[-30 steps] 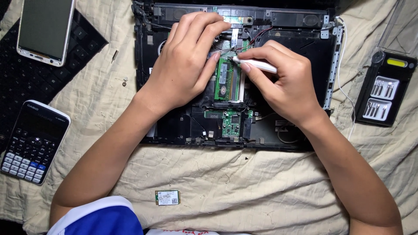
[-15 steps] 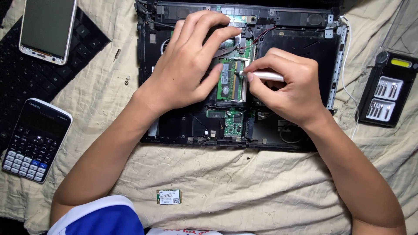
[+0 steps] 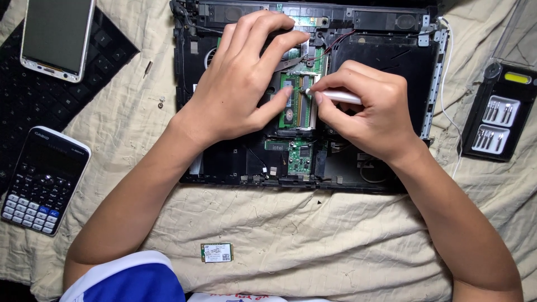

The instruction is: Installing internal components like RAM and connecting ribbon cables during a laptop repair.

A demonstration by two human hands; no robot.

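Green memory module [image 3: 296, 103], seated flat

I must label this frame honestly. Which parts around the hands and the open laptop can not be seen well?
Head view only:
- The left hand covers the laptop parts beneath its palm.
- The right hand hides most of the white tool; its tip at the green memory module is too small to identify.
- The top edge cuts off the phone.
- The bits in the screwdriver case are too small to distinguish.

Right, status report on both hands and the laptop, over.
Left hand resting on opened laptop, thumb beside green memory module. Right hand pinching white tool, tip at module. Nothing obstructing.
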